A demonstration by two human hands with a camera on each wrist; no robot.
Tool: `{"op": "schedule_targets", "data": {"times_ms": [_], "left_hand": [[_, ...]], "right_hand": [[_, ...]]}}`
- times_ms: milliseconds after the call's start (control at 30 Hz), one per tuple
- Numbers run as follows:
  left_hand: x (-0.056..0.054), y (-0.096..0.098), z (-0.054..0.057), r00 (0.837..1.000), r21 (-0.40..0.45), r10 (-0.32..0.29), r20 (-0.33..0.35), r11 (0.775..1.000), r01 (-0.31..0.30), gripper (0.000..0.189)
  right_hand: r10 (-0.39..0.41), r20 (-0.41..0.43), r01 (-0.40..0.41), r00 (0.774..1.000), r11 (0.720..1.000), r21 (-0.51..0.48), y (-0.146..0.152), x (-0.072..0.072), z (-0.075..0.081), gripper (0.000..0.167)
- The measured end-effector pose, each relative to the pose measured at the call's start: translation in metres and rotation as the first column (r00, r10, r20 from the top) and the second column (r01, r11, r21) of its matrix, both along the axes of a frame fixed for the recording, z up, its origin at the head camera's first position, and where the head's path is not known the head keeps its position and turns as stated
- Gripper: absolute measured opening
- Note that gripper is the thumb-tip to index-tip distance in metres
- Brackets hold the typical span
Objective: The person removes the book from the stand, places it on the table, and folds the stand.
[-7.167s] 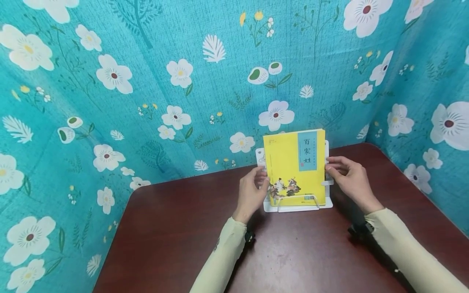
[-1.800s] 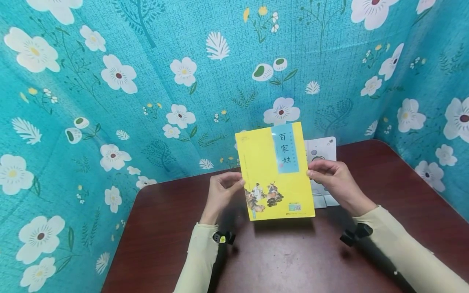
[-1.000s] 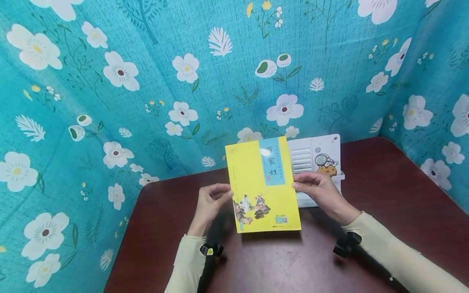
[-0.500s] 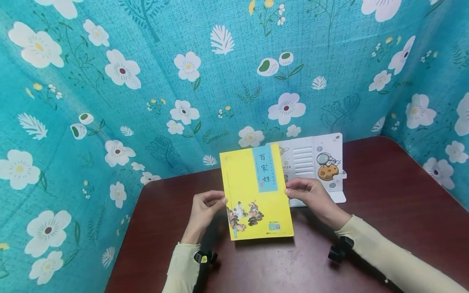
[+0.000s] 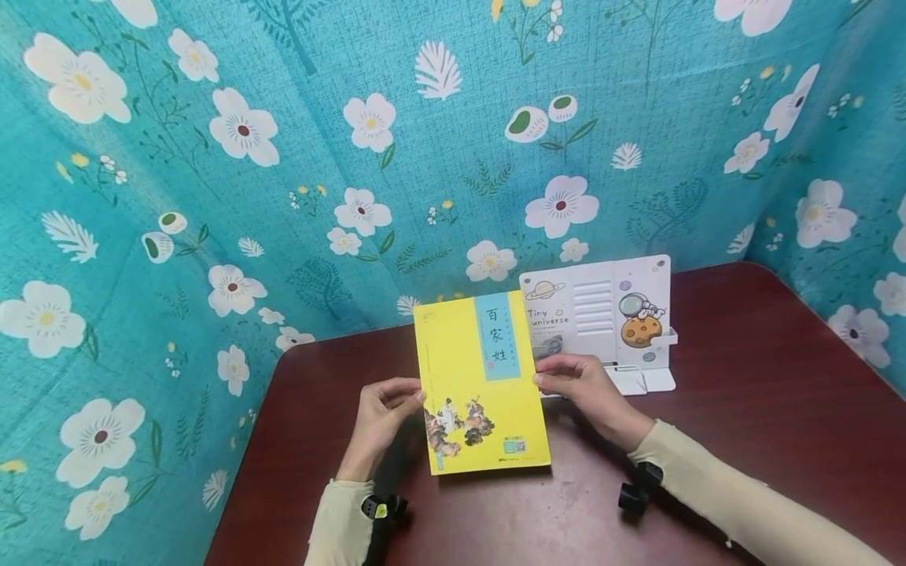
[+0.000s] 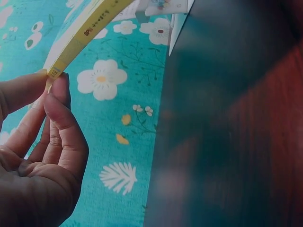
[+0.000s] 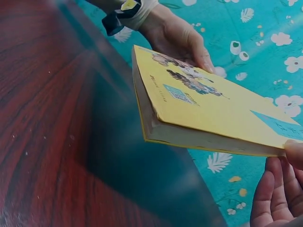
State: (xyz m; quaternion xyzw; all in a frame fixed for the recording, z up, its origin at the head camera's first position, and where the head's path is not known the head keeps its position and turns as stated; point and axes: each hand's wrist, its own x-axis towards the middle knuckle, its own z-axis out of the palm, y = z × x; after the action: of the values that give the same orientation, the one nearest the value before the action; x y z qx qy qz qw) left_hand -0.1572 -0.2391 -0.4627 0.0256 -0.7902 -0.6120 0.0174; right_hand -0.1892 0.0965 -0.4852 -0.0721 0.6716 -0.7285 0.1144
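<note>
A yellow book [image 5: 460,338] with a blue title panel and a small figure painting is held up above the table in the head view, its cover facing me. My left hand [image 5: 382,417] pinches its left edge between thumb and fingers; in the left wrist view the thumb and fingers close on the spine [image 6: 57,71]. At the opposite edge, my right hand [image 5: 587,389] pinches the book, thumb on the cover and fingers behind. The right wrist view shows the page block [image 7: 199,135] and the table below it. Behind the book's right side stands a white bookstand [image 5: 594,275] with astronaut and planet drawings.
The dark red-brown table [image 5: 318,472] ends at the back against a turquoise curtain [image 5: 425,173] with white flowers. A wire page holder [image 5: 630,373] and a side clip [image 5: 664,338] project from the bookstand.
Both hands have lifted the book off the bookstand and carried it left and toward me. The bookstand's drawings, earlier covered by the book, now show.
</note>
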Motion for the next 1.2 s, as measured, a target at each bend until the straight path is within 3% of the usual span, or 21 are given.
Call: {"op": "schedule_targets", "data": {"times_ms": [200, 500, 767, 1200], "left_hand": [[0.003, -0.007, -0.004, 1.000, -0.026, 0.012, 0.006, 1.000, -0.012, 0.019], [0.006, -0.016, -0.009, 0.997, -0.063, 0.064, 0.043, 0.996, -0.061, 0.018], [0.007, -0.023, -0.017, 0.998, -0.100, 0.053, 0.019, 0.994, -0.050, 0.017], [0.008, -0.028, -0.026, 0.994, -0.146, 0.084, 0.074, 0.987, -0.073, 0.018]], "right_hand": [[0.008, 0.031, -0.009, 0.999, 1.000, 0.030, -0.008, -0.001, -0.004, 0.033], [0.023, 0.066, -0.025, 0.998, 0.999, 0.022, -0.022, -0.005, -0.011, 0.034], [0.005, 0.104, -0.014, 0.995, 0.996, 0.083, -0.033, -0.006, -0.018, 0.030], [0.046, 0.099, -0.057, 0.994, 0.992, 0.113, -0.040, -0.008, -0.026, 0.029]]}}
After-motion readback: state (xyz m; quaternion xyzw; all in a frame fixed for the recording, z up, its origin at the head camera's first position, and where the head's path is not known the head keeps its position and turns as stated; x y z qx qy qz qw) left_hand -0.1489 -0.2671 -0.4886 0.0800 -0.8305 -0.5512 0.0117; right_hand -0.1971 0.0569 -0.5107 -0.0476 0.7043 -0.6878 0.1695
